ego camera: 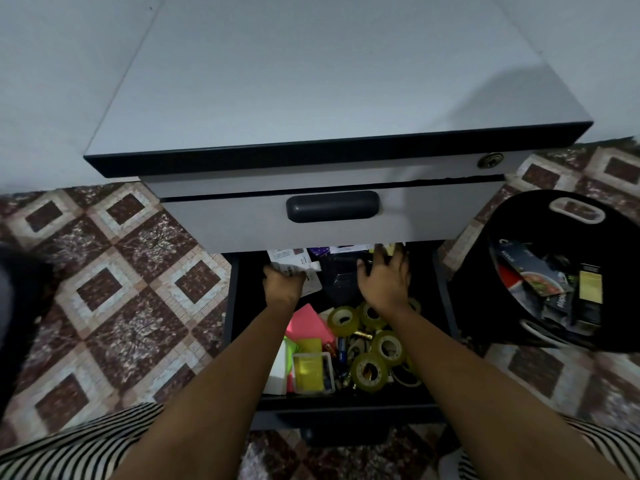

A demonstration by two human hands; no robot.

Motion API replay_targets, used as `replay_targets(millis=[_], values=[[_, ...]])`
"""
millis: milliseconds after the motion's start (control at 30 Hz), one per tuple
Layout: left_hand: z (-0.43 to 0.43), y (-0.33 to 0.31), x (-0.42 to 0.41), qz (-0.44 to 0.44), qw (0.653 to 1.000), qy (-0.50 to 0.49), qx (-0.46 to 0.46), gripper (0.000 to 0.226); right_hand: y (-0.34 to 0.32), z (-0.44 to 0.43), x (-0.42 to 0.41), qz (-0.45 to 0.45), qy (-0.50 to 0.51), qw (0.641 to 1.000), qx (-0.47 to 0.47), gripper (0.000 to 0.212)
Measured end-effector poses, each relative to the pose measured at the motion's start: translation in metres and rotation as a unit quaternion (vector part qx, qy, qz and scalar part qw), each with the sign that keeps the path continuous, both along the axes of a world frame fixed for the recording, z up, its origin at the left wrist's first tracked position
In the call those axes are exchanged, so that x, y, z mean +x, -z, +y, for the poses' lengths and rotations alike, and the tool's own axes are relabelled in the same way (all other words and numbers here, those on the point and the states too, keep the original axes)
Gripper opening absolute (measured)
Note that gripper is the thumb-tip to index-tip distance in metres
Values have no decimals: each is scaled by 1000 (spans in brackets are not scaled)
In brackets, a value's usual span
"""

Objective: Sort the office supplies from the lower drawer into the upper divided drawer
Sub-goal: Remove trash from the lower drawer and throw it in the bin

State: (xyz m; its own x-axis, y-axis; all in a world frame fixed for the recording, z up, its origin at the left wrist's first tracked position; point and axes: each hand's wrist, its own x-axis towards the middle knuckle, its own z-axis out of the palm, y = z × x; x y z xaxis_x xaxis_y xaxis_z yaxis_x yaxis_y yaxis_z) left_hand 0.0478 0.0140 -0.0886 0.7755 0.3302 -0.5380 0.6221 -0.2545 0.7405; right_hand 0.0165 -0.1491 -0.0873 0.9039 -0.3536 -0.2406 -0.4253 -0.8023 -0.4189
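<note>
**Head view.**

**Entry 1, hazards.** Your left hand [282, 284] curls round white paper packets [294, 263] at the back of the lower drawer [231, 306]. Your right hand [384, 275] holds nothing, fingers spread wide over a dark plastic pouch [337, 277]. Just beyond both sets of fingertips the upper drawer front [242, 226] overhangs. Lift straight up and your knuckles or the packets will likely catch its lower edge. It looks shut, its dividers hidden, so you have nowhere to sort into yet. Behind your wrists lie tape rolls [370, 371], pink notes [306, 322] and batteries [341, 353], loose enough for a forearm to drag.

**Entry 2, surroundings.** Grey cabinet top [311, 81]; patterned tile floor [104, 289]; black tub [502, 216] of packets, right of your right fingers.
</note>
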Motion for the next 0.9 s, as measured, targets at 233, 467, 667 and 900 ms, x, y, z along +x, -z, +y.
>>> replay_targets(millis=[233,467,667,900], values=[[0,4,-5,-17,999,-36,-35,58,0,-6,18,21,129,988,88,76],[-2,8,-6,-27,997,-48,-62,56,1,9,12,13,152,985,83,74],[-4,7,-9,-33,995,-63,-67,53,-5,8,14,14,171,970,173,75],[2,5,-11,-10,983,-102,-152,29,-17,16,8,-3,169,956,239,71]])
